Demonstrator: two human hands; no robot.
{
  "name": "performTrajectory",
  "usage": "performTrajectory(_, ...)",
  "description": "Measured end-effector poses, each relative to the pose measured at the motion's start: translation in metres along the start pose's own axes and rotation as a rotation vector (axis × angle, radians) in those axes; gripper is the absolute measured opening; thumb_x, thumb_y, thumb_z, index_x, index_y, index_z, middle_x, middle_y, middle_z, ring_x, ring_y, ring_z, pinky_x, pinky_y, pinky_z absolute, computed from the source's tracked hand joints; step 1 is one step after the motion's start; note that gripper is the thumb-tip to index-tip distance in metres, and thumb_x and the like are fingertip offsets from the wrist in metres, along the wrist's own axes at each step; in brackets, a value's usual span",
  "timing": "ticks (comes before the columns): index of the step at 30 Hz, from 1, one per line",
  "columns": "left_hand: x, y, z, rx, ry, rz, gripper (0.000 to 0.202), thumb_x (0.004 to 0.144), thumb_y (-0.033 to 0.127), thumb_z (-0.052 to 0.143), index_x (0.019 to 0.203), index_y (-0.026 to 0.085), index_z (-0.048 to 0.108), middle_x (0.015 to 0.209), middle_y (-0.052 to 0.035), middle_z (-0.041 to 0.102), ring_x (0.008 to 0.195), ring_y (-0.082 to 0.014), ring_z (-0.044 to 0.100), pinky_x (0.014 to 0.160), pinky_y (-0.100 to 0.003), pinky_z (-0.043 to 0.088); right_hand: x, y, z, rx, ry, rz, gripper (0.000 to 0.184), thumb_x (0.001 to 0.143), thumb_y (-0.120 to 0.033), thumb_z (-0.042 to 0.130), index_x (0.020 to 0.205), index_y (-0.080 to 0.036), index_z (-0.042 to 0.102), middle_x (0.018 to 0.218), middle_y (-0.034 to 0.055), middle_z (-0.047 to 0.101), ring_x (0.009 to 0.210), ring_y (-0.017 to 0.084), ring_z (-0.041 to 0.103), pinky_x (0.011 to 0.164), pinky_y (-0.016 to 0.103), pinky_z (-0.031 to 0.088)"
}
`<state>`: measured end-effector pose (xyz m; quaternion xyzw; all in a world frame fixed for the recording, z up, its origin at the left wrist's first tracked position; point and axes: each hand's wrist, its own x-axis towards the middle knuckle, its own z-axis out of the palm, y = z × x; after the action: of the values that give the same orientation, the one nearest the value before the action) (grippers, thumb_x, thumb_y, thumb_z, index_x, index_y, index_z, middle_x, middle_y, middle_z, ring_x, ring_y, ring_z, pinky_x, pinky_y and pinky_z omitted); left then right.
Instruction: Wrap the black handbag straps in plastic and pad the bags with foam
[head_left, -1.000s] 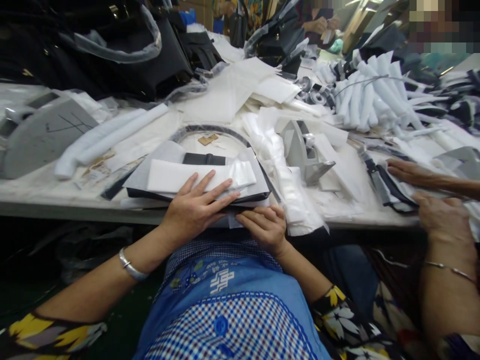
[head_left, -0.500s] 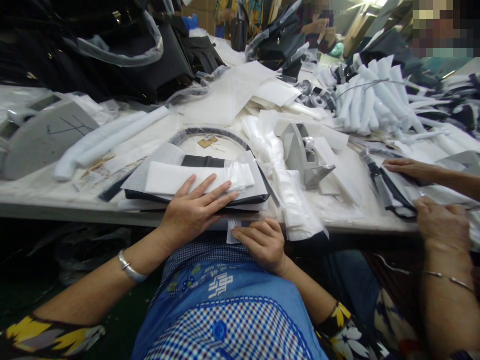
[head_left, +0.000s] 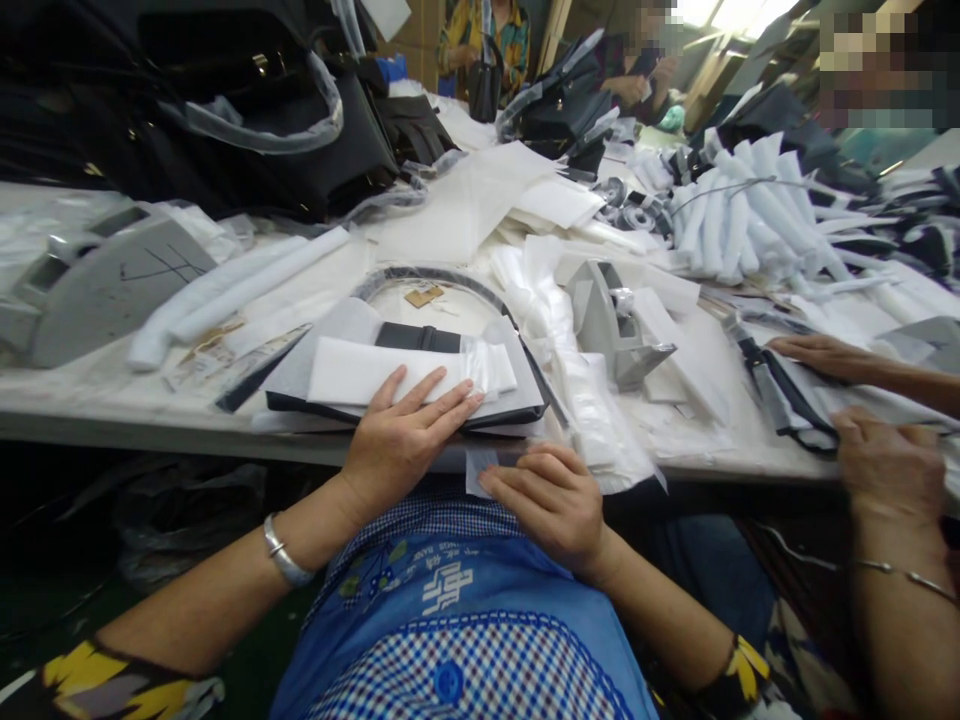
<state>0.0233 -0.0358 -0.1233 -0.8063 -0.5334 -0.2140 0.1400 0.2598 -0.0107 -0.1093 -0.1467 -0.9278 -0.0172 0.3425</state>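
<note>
My left hand [head_left: 412, 425] lies flat, fingers spread, on a folded white foam strip [head_left: 360, 375]. That strip rests over a white sheet on a black bag [head_left: 480, 418], whose wrapped handle [head_left: 442, 272] arches toward the back. Clear film [head_left: 480, 362] wraps round the strip's right part. At the table edge, my right hand [head_left: 551, 500] has its fingers closed on a small translucent white piece [head_left: 478, 468], perhaps film or tape; its far end is hidden below the bag. A black strap or buckle part [head_left: 416, 338] shows behind the foam.
A grey tape dispenser [head_left: 626, 335] and crumpled white plastic bags [head_left: 592, 410] stand to the right. White foam rolls [head_left: 225, 300] and another dispenser [head_left: 135, 290] lie left. Black handbags [head_left: 262, 130] pile up behind. A co-worker's hands [head_left: 889, 455] work at the far right.
The camera view has shifted slightly. My right hand has moved a little to the right, its fingers a bit looser on the translucent piece. My left hand stays flat on the foam strip.
</note>
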Motion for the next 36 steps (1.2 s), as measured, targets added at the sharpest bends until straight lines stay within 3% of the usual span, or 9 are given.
performTrajectory(4,-0.001,0.004,0.002,0.002,-0.016,-0.004,0.046,0.097,0.026,0.056,0.142,0.031,0.049,0.143,0.0013,0.057,0.135,-0.0264,0.049,0.118,-0.056,0.029,0.023,0.010,-0.015,-0.010,-0.003,-0.021,0.018,0.091,-0.010,0.063,0.104,-0.020,0.070,0.091,-0.0016,0.078,0.076,0.015,0.061,0.085,0.034,0.049)
performTrajectory(8,-0.001,0.006,0.005,-0.014,-0.026,0.010,0.043,0.099,0.023,0.052,0.141,0.031,0.051,0.147,0.0029,0.053,0.137,-0.0274,0.047,0.117,-0.058,0.030,0.043,0.024,-0.022,-0.024,-0.057,0.059,0.020,0.091,-0.008,0.061,0.102,-0.022,0.071,0.087,-0.0027,0.078,0.073,0.016,0.059,0.076,0.034,0.047)
performTrajectory(18,0.005,0.004,0.010,-0.087,0.046,0.028,0.037,0.102,0.019,0.041,0.135,0.021,0.057,0.146,-0.0018,0.055,0.134,-0.0261,0.051,0.112,-0.051,0.037,0.068,0.055,-0.004,0.157,-0.185,0.373,0.012,0.091,-0.018,0.064,0.089,-0.021,0.076,0.077,0.0019,0.075,0.071,0.017,0.058,0.069,0.031,0.049)
performTrajectory(20,0.005,0.004,0.011,-0.102,0.061,0.023,0.038,0.103,0.019,0.037,0.135,0.021,0.057,0.145,-0.0019,0.055,0.133,-0.0247,0.052,0.112,-0.049,0.038,0.066,0.058,-0.004,0.200,-0.218,0.338,0.012,0.091,-0.017,0.064,0.092,-0.021,0.075,0.080,0.0023,0.075,0.073,0.017,0.058,0.070,0.031,0.049)
performTrajectory(24,0.004,0.004,0.011,-0.124,0.095,-0.011,0.040,0.105,0.021,0.032,0.135,0.022,0.057,0.144,-0.0003,0.057,0.132,-0.0225,0.052,0.113,-0.047,0.036,0.057,0.054,-0.015,0.200,-0.247,0.107,0.016,0.092,-0.014,0.062,0.101,-0.021,0.072,0.089,0.0011,0.077,0.077,0.017,0.059,0.072,0.033,0.049)
performTrajectory(27,0.005,0.004,0.011,-0.135,0.092,-0.021,0.042,0.106,0.023,0.029,0.137,0.024,0.056,0.146,0.0009,0.055,0.134,-0.0208,0.051,0.114,-0.045,0.034,0.052,0.045,-0.025,0.273,-0.223,0.043,0.016,0.094,-0.032,0.065,0.101,-0.020,0.071,0.088,0.0019,0.077,0.076,0.016,0.062,0.079,0.036,0.051)
performTrajectory(29,0.005,0.003,0.010,-0.131,0.078,-0.012,0.043,0.106,0.022,0.027,0.139,0.024,0.055,0.147,0.0009,0.053,0.134,-0.0206,0.050,0.114,-0.044,0.035,0.052,0.041,-0.028,0.276,-0.169,0.162,0.024,0.094,-0.039,0.063,0.105,-0.018,0.070,0.090,0.0045,0.076,0.080,0.017,0.066,0.085,0.037,0.052)
performTrajectory(32,0.004,0.002,0.009,-0.106,0.063,0.008,0.043,0.105,0.018,0.029,0.140,0.024,0.053,0.149,-0.0001,0.051,0.136,-0.0220,0.049,0.114,-0.045,0.035,0.057,0.042,-0.026,0.105,-0.095,0.413,0.018,0.093,-0.024,0.064,0.110,-0.020,0.069,0.100,0.0065,0.073,0.094,0.020,0.066,0.091,0.039,0.052)
performTrajectory(36,0.003,0.001,0.010,-0.073,0.091,0.026,0.044,0.103,0.015,0.032,0.142,0.023,0.051,0.150,-0.0024,0.049,0.135,-0.0231,0.050,0.114,-0.046,0.035,0.064,0.051,-0.018,0.060,-0.213,0.490,0.029,0.089,-0.023,0.069,0.117,-0.021,0.065,0.115,0.0092,0.068,0.110,0.025,0.061,0.097,0.043,0.052)
